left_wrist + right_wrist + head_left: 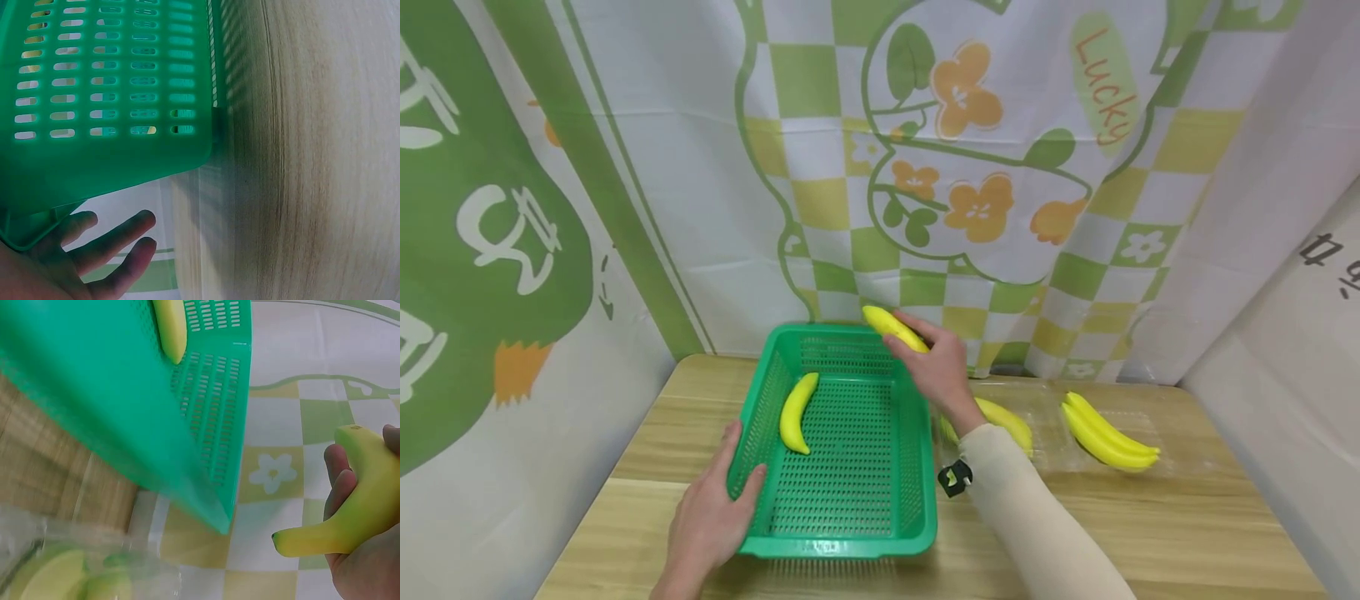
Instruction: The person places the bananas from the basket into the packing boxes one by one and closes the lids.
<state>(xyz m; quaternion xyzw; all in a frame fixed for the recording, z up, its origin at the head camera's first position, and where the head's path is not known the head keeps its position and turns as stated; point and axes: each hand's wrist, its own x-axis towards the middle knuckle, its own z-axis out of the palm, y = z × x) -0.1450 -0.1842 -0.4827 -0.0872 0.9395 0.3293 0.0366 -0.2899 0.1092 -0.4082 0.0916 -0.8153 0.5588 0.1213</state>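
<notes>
A yellow banana (891, 327) is gripped in my right hand (942, 367), above the far right corner of the green basket (835, 547). The right wrist view shows the curved banana (369, 503) with fingers and thumb around it. My left hand (711, 508) holds the basket's left rim, thumb over the inside and fingers outside. From the left wrist view, these fingers (115, 240) spread under the rim, beside the perforated basket wall (106, 150). Another banana (797, 414) lies on the basket floor, near its left wall.
Right of the basket, a clear plastic tray (1048, 400) holds a banana (1006, 421), partly hidden by my right forearm, and further right a pair of bananas (1105, 433). Beneath is a wooden table (640, 500). A patterned curtain (820, 233) hangs close behind the basket.
</notes>
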